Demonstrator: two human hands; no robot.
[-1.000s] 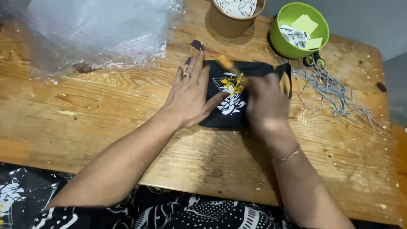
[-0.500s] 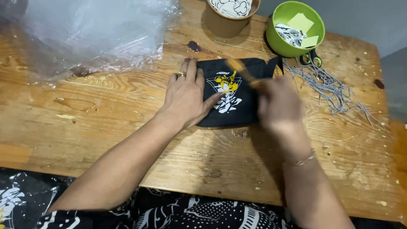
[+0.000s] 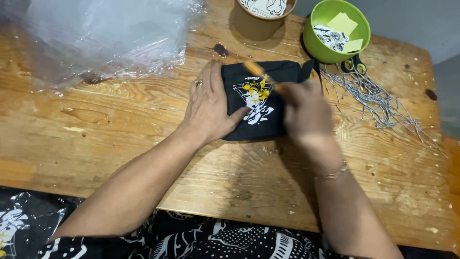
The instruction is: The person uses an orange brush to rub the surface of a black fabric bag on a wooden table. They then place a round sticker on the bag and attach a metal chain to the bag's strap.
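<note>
So, black folded cloth [image 3: 268,103] lay flat on tabletop [image 3: 120,129], long axis toward far edge. Left hand [image 3: 208,108] open, palm pinning its left edge. Right hand [image 3: 304,112] closed round orange-handled tool [image 3: 258,72], blurred, over right side.

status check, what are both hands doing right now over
Left hand flat on black printed pouch, pinning it to wooden table. Right hand grips thin orange-tipped stick over pouch. Nothing in the way.
</note>
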